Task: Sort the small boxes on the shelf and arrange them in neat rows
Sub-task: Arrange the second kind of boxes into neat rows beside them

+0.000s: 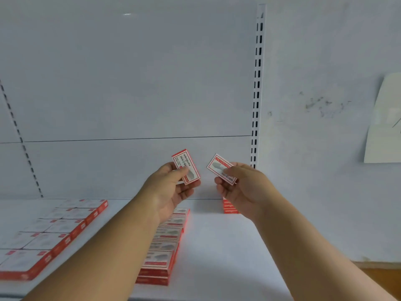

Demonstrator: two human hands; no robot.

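My left hand grips a small red-and-white box held up above the shelf, thumb across its face. To its right, my right hand pinches a second box of the same kind, tilted the other way. Both boxes hang in the air in front of the white back panel. On the white shelf below lies a block of the same boxes in neat rows at the left. A stacked column of boxes runs front to back under my left forearm. A short stack stands by the back panel, partly hidden by my right hand.
A slotted upright marks the shelf's right end, another slotted rail runs at the left. Beyond the upright is a scuffed wall with a pale sheet stuck to it. Bare shelf surface lies between the column and the right edge.
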